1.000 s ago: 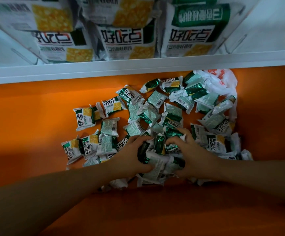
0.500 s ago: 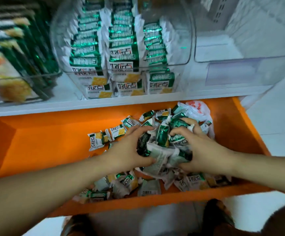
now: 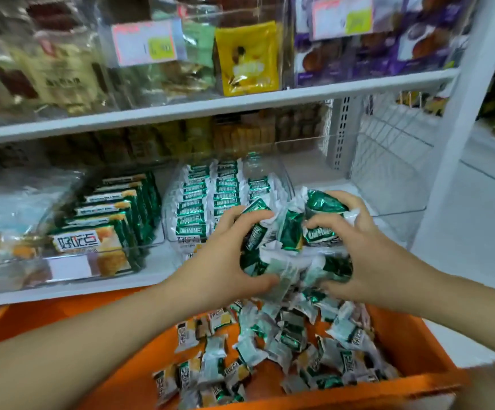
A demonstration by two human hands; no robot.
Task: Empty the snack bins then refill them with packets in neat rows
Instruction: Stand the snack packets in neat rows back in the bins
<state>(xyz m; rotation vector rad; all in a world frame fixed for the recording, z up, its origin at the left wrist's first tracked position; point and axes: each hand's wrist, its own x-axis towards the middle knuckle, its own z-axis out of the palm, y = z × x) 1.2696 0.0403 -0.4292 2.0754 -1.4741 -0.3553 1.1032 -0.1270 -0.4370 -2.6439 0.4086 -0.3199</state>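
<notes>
Between my two hands I hold a bunch of green-and-white snack packets [image 3: 292, 238], lifted above the orange tray [image 3: 403, 335]. My left hand [image 3: 225, 261] grips the bunch from the left; my right hand [image 3: 358, 255] grips it from the right. The bunch hangs just in front of a clear snack bin [image 3: 281, 179] on the lower shelf, which holds neat rows of the same packets [image 3: 207, 199]. Several loose packets [image 3: 284, 350] lie scattered in the tray below.
Left of that bin stands another clear bin with larger green biscuit packs [image 3: 107, 226]. To the right is a clear bin [image 3: 394, 161] that looks bare inside. White shelf boards [image 3: 210, 108] above carry other snack bins with price labels. A white upright [image 3: 453, 143] stands at right.
Both hands have lifted the gathered packets out of the orange tray and up toward the shelf bin. My view has tilted upward, showing the higher shelves.
</notes>
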